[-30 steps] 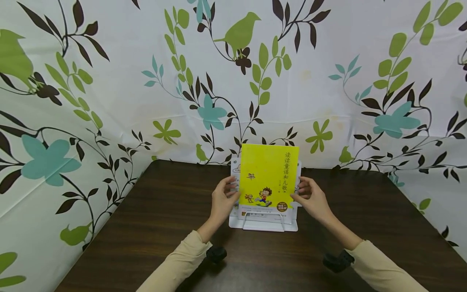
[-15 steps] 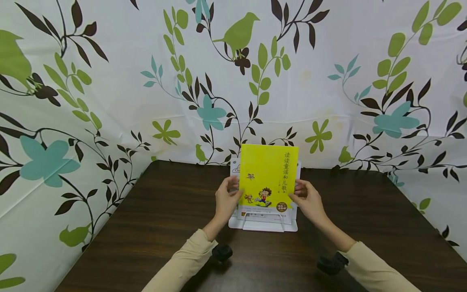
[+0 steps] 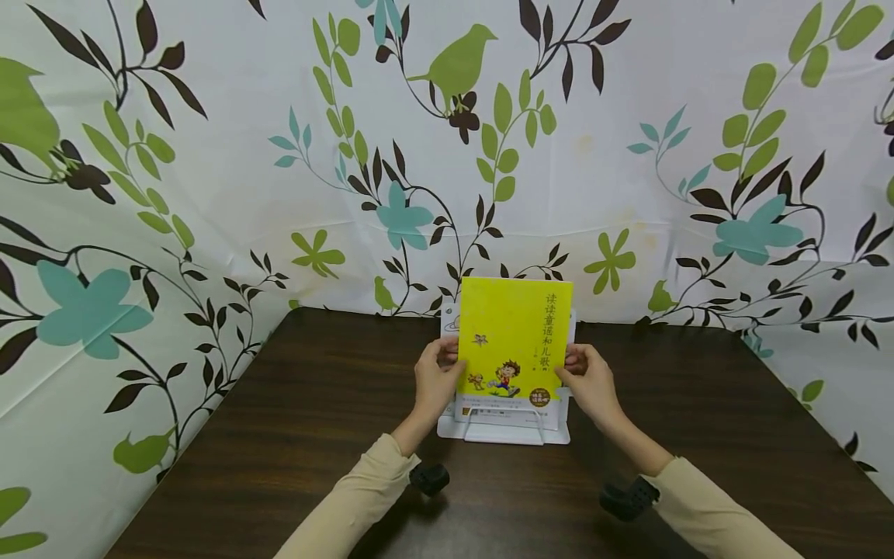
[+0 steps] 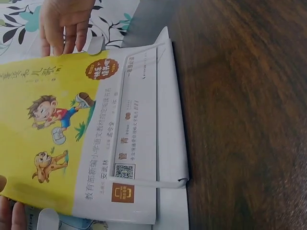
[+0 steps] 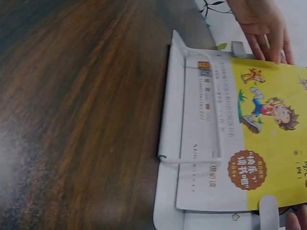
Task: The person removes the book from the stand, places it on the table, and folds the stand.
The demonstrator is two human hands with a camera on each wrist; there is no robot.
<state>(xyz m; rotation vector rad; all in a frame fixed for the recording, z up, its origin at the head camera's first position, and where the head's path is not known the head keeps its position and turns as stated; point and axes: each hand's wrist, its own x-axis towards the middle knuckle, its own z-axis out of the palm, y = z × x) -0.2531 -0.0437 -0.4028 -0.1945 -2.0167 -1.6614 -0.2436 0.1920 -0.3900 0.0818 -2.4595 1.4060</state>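
White stand (image 3: 503, 435) between the side edges of the table (image 3: 698, 404) bears the yellow book (image 3: 514, 326) we see pinched by left hand (image 3: 436, 382) and right hand (image 3: 592, 384).

1. Here's the yellow book (image 3: 510, 330), leaning on a white stand (image 3: 450, 429), with a wire loop (image 3: 541, 427) across its lower front!
2. The left hand (image 3: 434, 380) has its left edge, thumb on the cover, fingers curled behind.
3. Over on the other edge, the right hand (image 3: 592, 384) mirrors that pinch, slightly lower on the thumb.
4. Cream sleeves (image 3: 349, 497) reach in from below, a black device (image 3: 429, 480) by each cuff.
5. All this on a dark wooden table (image 3: 314, 404), a bird-and-leaf patterned cloth (image 3: 573, 178) hanging behind.
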